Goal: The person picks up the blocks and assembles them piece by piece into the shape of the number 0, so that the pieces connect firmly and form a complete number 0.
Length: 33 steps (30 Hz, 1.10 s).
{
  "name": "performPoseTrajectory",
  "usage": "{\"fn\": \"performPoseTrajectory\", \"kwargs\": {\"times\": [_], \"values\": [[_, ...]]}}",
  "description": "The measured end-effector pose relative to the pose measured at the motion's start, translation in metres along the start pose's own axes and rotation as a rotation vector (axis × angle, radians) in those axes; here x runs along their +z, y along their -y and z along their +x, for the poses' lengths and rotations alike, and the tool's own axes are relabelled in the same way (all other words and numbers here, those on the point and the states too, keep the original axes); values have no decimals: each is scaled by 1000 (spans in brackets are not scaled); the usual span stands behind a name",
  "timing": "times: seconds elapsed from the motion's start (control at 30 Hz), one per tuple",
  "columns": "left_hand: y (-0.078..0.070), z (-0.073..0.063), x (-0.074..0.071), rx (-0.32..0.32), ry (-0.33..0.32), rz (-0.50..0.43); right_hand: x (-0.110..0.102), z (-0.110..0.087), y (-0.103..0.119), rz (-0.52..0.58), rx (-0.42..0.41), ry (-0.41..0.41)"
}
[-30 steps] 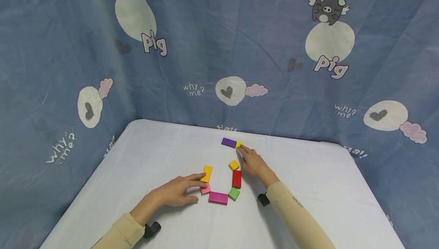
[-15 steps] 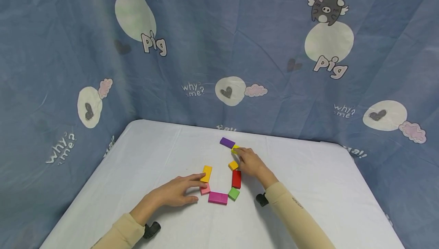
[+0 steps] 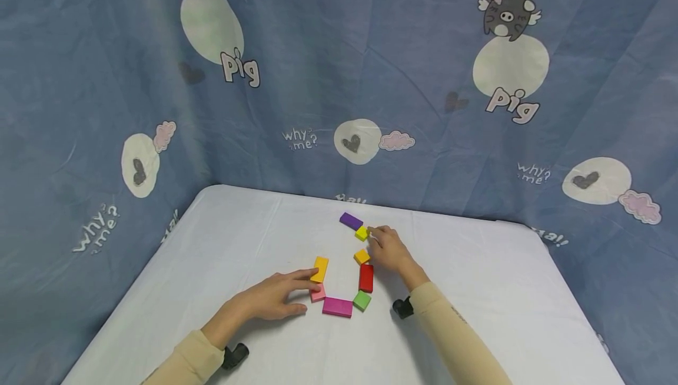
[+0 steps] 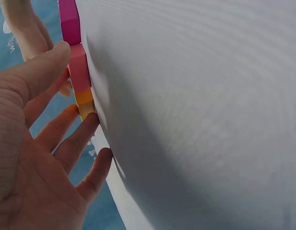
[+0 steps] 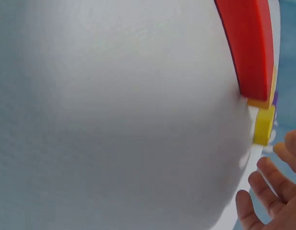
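Observation:
In the head view my left hand [image 3: 272, 298] lies with extended fingers touching the orange block [image 3: 321, 266] and the pink block [image 3: 318, 295]. Its thumb stays apart from them. My right hand [image 3: 391, 251], fingers loosely bent, is just right of a small yellow block [image 3: 361, 233]; the right wrist view has a gap between its fingers and that yellow block [image 5: 264, 125]. The yellow block meets the lower right end of a purple block [image 3: 351, 221]. Below it sit a small orange block [image 3: 362, 256] and a red block [image 3: 366, 278].
A green block [image 3: 362, 301] and a magenta block [image 3: 337, 307] continue the curve of blocks at the near side. White cloth covers the table [image 3: 466, 291]. Behind its far edge hangs a blue printed curtain [image 3: 296, 85]. Each wrist carries a dark camera [image 3: 235, 355].
The yellow block has shifted left and towards me under the right hand's fingers, and the purple block has turned slightly with it. Those fingers now stand off the yellow block. The left hand stays put.

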<state>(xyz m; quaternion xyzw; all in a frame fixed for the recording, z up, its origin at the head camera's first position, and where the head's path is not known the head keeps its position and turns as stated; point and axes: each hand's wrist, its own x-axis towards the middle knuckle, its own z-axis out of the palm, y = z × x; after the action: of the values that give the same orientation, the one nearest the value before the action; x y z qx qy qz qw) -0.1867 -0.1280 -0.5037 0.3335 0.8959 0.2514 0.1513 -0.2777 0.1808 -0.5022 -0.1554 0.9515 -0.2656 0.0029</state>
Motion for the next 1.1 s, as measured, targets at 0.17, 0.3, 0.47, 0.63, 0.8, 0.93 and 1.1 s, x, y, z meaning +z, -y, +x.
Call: {"fn": "performPoseTrajectory", "kwargs": {"times": [0.17,0.3,0.47,0.63,0.8,0.93,1.1], "values": [[0,1,0,-7,9,-6,0,-4,-8,64,33,-18],[0,2,0,-8,8,4,-4,-14,-7,15,-17,-30],[-2,3,-3,-3,-4,-8,-11,-40,5,-92,-147,-19],[-2,4,-5,-1,-17,-16,-12,-74,20,-158,-272,52],[5,11,-10,28,-65,-22,-8,-101,30,-224,-308,141],[16,22,-19,50,-134,-21,-5,-116,36,-266,-286,220],[31,39,-29,26,-165,-11,1,-127,39,-325,-280,261]]}}
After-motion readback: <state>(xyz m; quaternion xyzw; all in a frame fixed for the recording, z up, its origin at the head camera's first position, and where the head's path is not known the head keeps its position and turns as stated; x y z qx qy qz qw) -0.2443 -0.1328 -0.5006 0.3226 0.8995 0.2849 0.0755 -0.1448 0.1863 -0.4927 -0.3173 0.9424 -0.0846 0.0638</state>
